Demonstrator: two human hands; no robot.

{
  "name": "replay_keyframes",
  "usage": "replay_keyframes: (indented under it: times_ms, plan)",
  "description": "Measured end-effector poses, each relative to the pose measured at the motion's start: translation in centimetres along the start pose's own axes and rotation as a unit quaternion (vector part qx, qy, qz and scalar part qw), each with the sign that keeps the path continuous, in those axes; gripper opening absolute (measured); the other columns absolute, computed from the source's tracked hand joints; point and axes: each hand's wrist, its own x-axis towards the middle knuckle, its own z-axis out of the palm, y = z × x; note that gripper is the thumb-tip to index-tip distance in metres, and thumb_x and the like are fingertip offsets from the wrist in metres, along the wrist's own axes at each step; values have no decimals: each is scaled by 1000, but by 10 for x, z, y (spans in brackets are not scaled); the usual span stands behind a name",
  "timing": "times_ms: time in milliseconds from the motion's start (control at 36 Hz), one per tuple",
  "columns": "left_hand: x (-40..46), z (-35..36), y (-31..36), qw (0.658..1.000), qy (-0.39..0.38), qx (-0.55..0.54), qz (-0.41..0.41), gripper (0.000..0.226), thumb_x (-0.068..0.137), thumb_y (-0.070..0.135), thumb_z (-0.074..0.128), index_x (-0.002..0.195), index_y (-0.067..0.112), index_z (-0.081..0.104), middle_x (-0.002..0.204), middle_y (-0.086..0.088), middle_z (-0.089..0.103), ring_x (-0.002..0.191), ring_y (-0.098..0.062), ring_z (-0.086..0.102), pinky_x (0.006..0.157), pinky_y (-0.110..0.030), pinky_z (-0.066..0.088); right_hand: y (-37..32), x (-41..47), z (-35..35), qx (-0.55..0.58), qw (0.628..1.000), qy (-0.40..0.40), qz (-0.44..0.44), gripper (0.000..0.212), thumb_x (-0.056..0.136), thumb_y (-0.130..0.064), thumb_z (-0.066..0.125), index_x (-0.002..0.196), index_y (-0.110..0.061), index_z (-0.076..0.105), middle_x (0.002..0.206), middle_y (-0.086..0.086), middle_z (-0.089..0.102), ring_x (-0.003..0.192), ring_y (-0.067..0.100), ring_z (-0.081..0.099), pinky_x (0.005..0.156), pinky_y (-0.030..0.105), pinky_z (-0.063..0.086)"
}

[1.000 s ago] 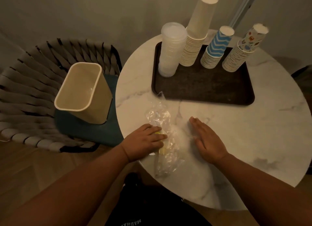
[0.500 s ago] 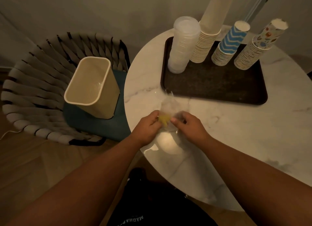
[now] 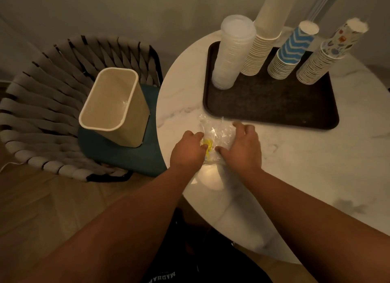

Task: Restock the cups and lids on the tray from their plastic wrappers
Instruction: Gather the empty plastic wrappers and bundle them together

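A crumpled clear plastic wrapper [image 3: 219, 135] with a yellow label lies on the marble table just in front of the dark tray [image 3: 272, 105]. My left hand [image 3: 187, 150] grips its left side by the yellow label. My right hand [image 3: 242, 147] curls over its right side, thumb and fingers bunching the plastic. On the tray stand a stack of clear lids [image 3: 232, 52], a tall stack of plain white cups [image 3: 266, 35], a blue zigzag cup stack [image 3: 291, 52] and a colourfully printed cup stack [image 3: 325, 56].
A cream waste bin [image 3: 114, 107] stands on the teal cushion of a woven chair [image 3: 42, 105] left of the round marble table [image 3: 306, 177]. A bit of clear plastic shows inside the bin. The wall rises close behind the tray.
The wrapper, flat and long under my hands a second ago, is now gathered into a small bunch between both hands, nearer the tray's front edge. My view has shifted left.
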Motion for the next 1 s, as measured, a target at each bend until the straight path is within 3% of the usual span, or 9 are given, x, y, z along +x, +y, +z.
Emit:
replay_keyframes:
  times_ms: [56,111,222,528,694,778,833,917,1000]
  plan:
    - [1,0,1,1000,-2,8,-6,34,100,32,49,131,18,55,121,-9,51,100,-29,59,79,-31,43,3,-1,2,-80,982,39,-169,74,85,-34,70,149,-23,36,150,10,40,134,31,41,106,42,38]
    - [2,-1,2,1000,0,11,-11,33,100,31,50,130,18,55,122,-9,50,100,-29,58,79,-32,43,7,1,8,-148,953,-18,-265,67,94,-32,53,155,-24,23,162,8,21,148,33,21,116,46,23]
    - [-1,1,4,999,16,5,-41,39,99,28,53,135,13,50,130,-10,47,107,-31,57,78,-31,39,13,9,13,-185,944,-220,-160,64,105,-45,24,156,-20,-6,165,2,-11,152,23,-8,121,41,-1]
    - [10,9,29,995,-47,26,-89,37,98,35,55,122,6,57,124,-13,57,111,-29,58,84,-31,43,17,11,18,-151,946,-246,-146,66,105,-46,22,156,-20,-10,163,1,-17,150,22,-17,119,43,-10]
    - [11,2,37,975,-40,-203,-80,12,95,22,54,95,10,57,94,-5,60,88,-23,58,72,-30,42,13,9,-3,80,964,-241,-78,54,107,-35,24,157,-20,9,165,0,5,152,18,1,121,33,-2]
    - [7,-4,46,917,-40,-383,-101,5,95,20,59,94,16,59,94,-7,66,85,-19,64,73,-31,51,0,8,-18,325,919,-216,56,49,105,-40,33,151,-22,35,155,2,37,143,20,34,120,36,23]
    - [3,-5,54,871,-47,-474,-120,5,97,17,58,101,18,61,103,-10,68,94,-23,67,83,-36,56,-6,10,-23,418,884,-179,111,34,105,-39,38,126,-24,59,130,1,61,122,20,56,111,40,40]
    - [-1,-7,68,785,-63,-602,-135,16,98,4,51,106,14,61,106,-14,69,95,-26,67,83,-36,57,-13,17,-31,515,829,-128,179,24,101,-28,50,110,-14,68,108,9,71,103,25,67,98,48,52]
    - [-3,-5,75,763,-39,-619,-184,19,90,0,54,103,9,65,110,-22,68,93,-30,67,84,-43,56,-15,23,-36,517,832,-91,179,21,97,-25,57,111,-15,70,103,7,72,98,24,69,94,47,55]
